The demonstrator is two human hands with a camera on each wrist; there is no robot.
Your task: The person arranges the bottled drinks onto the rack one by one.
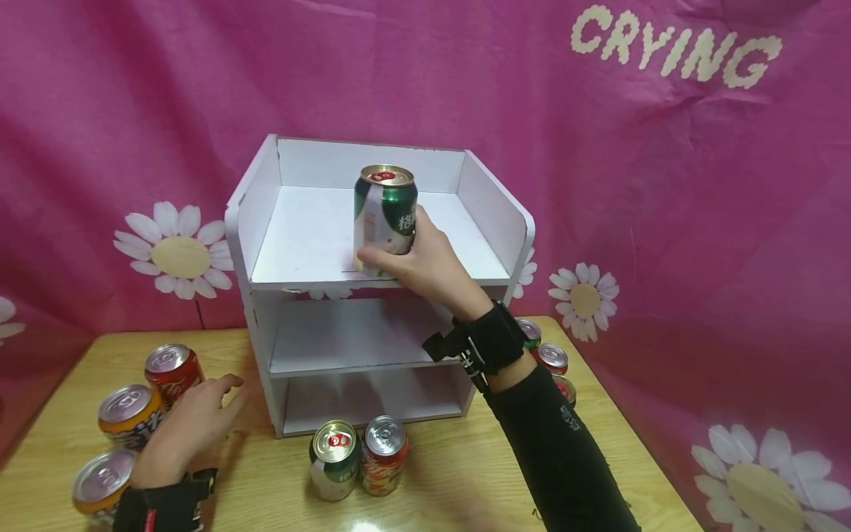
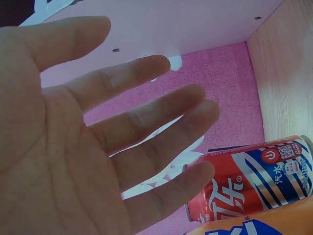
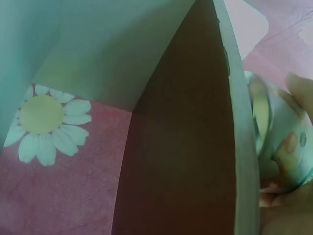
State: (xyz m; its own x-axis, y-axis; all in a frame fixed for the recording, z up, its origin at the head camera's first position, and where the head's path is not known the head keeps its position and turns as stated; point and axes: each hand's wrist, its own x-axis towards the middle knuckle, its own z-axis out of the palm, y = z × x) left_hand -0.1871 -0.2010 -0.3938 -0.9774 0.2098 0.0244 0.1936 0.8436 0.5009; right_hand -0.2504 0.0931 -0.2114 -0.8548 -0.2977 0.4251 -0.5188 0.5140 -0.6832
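Observation:
A green and white drink can (image 1: 384, 214) stands upright in the grip of my right hand (image 1: 425, 255), over the top shelf of a white shelf unit (image 1: 312, 236). Thumb and fingers wrap its lower half; whether its base touches the shelf I cannot tell. In the right wrist view the can (image 3: 288, 137) shows just past the shelf board's edge. My left hand (image 1: 199, 421) hovers above the table at the left, holding nothing. Its fingers are spread in the left wrist view, near a red cola can (image 2: 234, 186) and an orange can (image 2: 264, 220).
On the wooden table (image 1: 452, 488), a green can (image 1: 335, 458) and an orange-red can (image 1: 383, 454) stand before the unit. Two orange cans (image 1: 129, 414) and a red can (image 1: 173, 369) stand at the left. Several cans (image 1: 552, 358) stand right of the unit. A pink curtain (image 1: 412, 66) hangs behind.

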